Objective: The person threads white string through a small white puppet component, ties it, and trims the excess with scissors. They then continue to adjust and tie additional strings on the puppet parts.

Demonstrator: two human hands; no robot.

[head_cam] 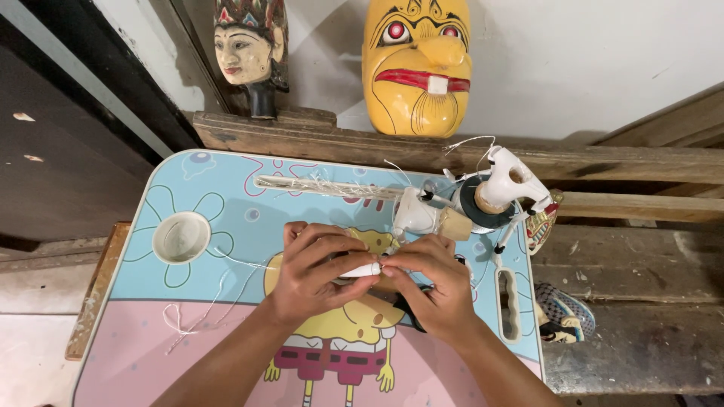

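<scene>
I look down on a small table (151, 226) with a light blue and pink top that carries a cartoon picture. My left hand (313, 271) and my right hand (437, 283) meet over the middle of it. Between them is a small white piece (364, 269), long and rounded. The fingers of the left hand are curled around one end of it, and the thumb and first finger of the right hand pinch the other end. What the piece is exactly, I cannot tell.

A thin white thread (219, 290) lies loose on the table at the left of my hands and runs toward them. Just behind the hands lie some white puppet parts (483, 197), near the far right edge. A bundle of thin pale sticks (324, 186) lies along the far edge. A round cup hole (181, 237) is in the table at the left.

On the wooden ledge (603, 162) behind stand a yellow mask (417, 64) and a carved painted head (249, 53).
</scene>
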